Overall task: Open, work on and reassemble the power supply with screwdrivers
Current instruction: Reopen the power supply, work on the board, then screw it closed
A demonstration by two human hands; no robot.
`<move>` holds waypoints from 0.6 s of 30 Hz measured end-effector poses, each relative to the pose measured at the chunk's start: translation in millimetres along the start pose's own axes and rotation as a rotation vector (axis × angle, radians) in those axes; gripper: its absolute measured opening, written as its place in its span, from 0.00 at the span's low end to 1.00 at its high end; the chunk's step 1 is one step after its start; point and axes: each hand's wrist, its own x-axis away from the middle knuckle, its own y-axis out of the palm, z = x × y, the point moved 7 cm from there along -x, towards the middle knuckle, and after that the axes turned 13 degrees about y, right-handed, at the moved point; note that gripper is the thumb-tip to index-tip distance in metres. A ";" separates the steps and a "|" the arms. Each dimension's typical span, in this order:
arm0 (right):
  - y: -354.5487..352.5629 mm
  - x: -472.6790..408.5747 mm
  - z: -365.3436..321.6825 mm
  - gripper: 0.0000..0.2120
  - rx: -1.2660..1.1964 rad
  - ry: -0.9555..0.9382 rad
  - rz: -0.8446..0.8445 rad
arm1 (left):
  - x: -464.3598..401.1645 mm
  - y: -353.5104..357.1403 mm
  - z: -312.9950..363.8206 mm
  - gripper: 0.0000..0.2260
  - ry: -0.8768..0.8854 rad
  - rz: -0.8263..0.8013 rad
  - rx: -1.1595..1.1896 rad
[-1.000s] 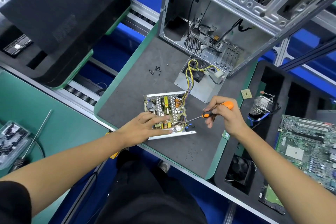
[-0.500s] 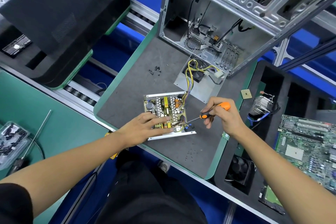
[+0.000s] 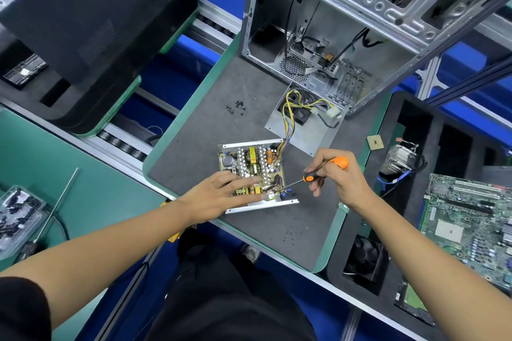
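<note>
Open case [image 3: 360, 22] standing at the far end of the grey mat [image 3: 194, 147]. Opened supply [image 3: 252, 171] lying mid-mat, lid [image 3: 302, 130] just behind, wires running between. Left hand [image 3: 219, 196] flat on the board, fingers straight. Right hand [image 3: 338, 177] curled round the screwdriver [image 3: 318, 171], tip at the near right corner. Loose screws [image 3: 237, 106] farther back.

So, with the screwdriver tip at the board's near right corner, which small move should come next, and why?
Probably turn the orange-handled screwdriver in place: the right hand grips it, its tip sits at the circuit board corner, and the left hand presses the board steady.
</note>
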 end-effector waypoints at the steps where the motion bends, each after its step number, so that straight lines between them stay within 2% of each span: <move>1: 0.0 0.3 -0.1 0.09 0.003 -0.001 0.000 | 0.0 1.4 -0.2 0.41 0.003 -0.012 0.003; 12: 5.0 1.4 0.0 0.08 0.026 0.000 -0.030 | -1.6 -0.3 0.4 0.39 0.062 -0.047 -0.078; 18: 9.9 0.7 2.8 0.09 0.052 0.014 -0.032 | -9.0 5.7 6.9 0.35 0.114 -0.074 -0.148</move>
